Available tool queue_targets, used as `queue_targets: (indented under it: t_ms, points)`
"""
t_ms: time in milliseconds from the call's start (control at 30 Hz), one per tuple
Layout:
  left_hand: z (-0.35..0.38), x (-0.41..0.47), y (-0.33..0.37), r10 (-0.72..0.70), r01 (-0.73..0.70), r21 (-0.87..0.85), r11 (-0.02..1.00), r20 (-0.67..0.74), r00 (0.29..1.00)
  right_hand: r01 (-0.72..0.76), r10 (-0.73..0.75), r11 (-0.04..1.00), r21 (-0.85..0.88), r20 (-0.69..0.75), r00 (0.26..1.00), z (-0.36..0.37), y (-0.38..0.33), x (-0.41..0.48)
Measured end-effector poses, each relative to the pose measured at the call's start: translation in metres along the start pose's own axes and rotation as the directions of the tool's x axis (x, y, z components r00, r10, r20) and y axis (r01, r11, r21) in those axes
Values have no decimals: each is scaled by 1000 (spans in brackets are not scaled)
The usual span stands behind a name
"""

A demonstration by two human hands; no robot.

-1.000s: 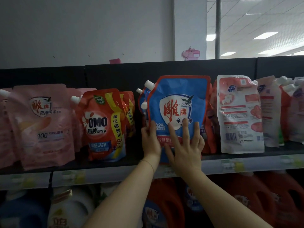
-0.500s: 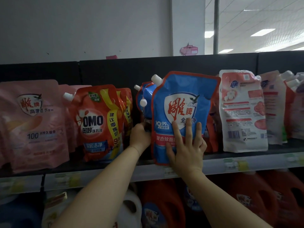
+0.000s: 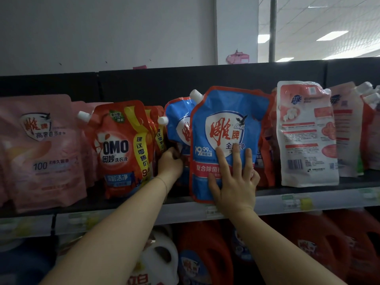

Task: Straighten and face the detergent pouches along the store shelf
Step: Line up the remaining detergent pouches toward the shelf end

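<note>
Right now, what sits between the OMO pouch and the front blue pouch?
Head view: a second blue pouch, leaning, with the left hand gripping its base.

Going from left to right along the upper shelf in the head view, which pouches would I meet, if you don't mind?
Pink pouch → red OMO pouch → rear blue pouch → front blue pouch → white pouch turned back-out → pale pink pouch.

Left grip point(image 3: 170, 162) curled closed, right grip point(image 3: 234, 182) flat with fingers spread.
</note>
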State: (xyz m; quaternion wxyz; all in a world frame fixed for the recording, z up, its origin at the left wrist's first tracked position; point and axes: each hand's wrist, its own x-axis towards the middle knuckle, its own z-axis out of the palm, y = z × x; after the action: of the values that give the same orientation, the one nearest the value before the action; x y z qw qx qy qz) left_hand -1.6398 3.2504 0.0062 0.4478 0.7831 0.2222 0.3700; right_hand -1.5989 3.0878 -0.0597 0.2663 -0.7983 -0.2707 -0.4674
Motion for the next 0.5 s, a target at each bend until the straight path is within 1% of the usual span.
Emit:
queue_targets:
  t_ms: [33,100,133,167,200,267,300,333,367,400,433,500]
  points:
    - [1,-1,-2,9,-9,-13,1000,-5,1000,-1,1,1000,-1,0,1000,0,0,0]
    - [3,-7,-5,-13,9,-95,995,-42,999,-3,3,1000,0,-2,1000,1,0,-1]
    - [5,-10,-6,-48,38,-157,987,-63,997,-3,3,1000,0,-6,1000,1,0,-1]
    - [6,-11,-7,-97,75,-255,964,-76,992,-4,4,1000,1,-9,1000,1,0,-1]
    - [6,-13,-8,-166,130,-392,911,-60,984,-3,3,1000,2,-10,1000,1,0,-1]
    - [3,-17,-8,-267,229,-660,716,44,963,-8,8,1000,0,-7,1000,1,0,-1]
    - [1,-18,-8,-281,256,-732,631,92,955,-9,9,1000,0,-5,1000,1,0,-1]
    - [0,-19,-9,-283,271,-762,588,120,951,-10,10,1000,2,-6,1000,1,0,-1]
    - [-1,-20,-8,-287,283,-771,571,136,948,-11,11,1000,4,-8,1000,1,0,-1]
    - [-1,-21,-7,-291,286,-766,575,134,947,-9,9,1000,7,-8,1000,1,0,-1]
    - [-1,-21,-5,-294,281,-746,604,119,948,-6,6,1000,9,-10,1000,1,0,-1]
    - [-2,-21,3,-266,250,-669,700,80,961,1,-1,1000,17,-13,1000,1,0,-1]
